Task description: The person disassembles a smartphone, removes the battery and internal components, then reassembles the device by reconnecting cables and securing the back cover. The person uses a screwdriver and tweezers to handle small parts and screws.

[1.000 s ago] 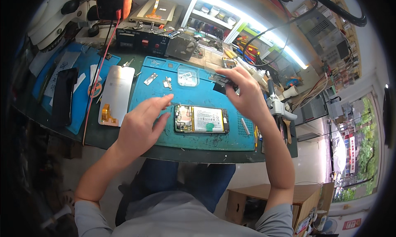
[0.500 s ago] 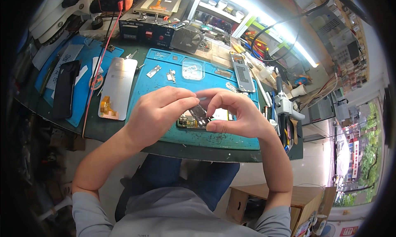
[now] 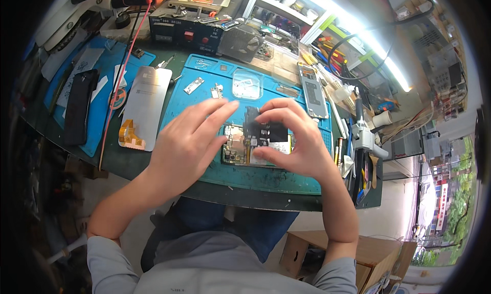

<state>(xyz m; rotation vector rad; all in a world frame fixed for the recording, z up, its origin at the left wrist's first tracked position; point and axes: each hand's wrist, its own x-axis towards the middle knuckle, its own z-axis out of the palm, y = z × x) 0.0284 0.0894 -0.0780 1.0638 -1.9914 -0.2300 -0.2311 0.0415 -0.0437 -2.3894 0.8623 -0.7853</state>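
Blue mat [image 3: 245, 177] underneath; left hand [image 3: 185, 141], fingers loosely spread; right hand [image 3: 300, 138], thumb and fingers seemingly pinching, above the opened phone [image 3: 236, 140] near the middle, a black cover [image 3: 251, 120]. Likely step: positioning the cover; next calls for careful alignment.

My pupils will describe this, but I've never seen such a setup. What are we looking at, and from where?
No machine here: these are a person's two bare hands, seen from above by a fisheye camera worn on the head, which bends straight edges. The right hand holds a thin black part over an opened phone. The left hand, beside it, appears to hold nothing. The phone lies on a blue mat; beyond it sits a clear tray.
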